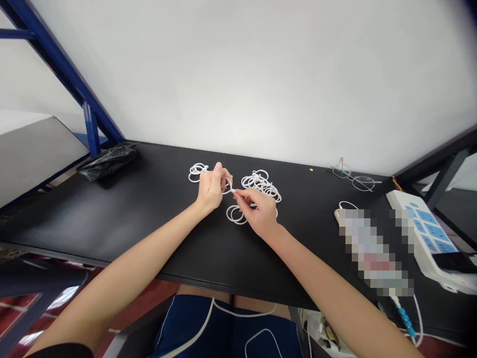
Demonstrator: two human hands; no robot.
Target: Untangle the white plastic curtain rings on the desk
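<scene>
A length of white cord (229, 183) was strung between the person's two hands, just above the middle of the black counter (156, 238). The left hand (212, 191) was curled closed around part of it, thumb up, and the right hand (261, 211) pinched its small white end between thumb and fingertips.

Close about them, more white cord lay in loose loops: a small coil (195, 168) beside the left hand, a tangled bundle (257, 180) behind the right, and a few rings (238, 223) in front, partly covered by the right hand.

Toward the left end sat a crumpled black plastic bag (110, 161); what was in it, if anything, I couldn't see. Over on the right stood a pair of glasses (352, 176), and nearer, a blurred-out flat object (372, 253). Beside that, a white power strip (410, 201) with blue sockets carried a dark object (452, 262).
</scene>
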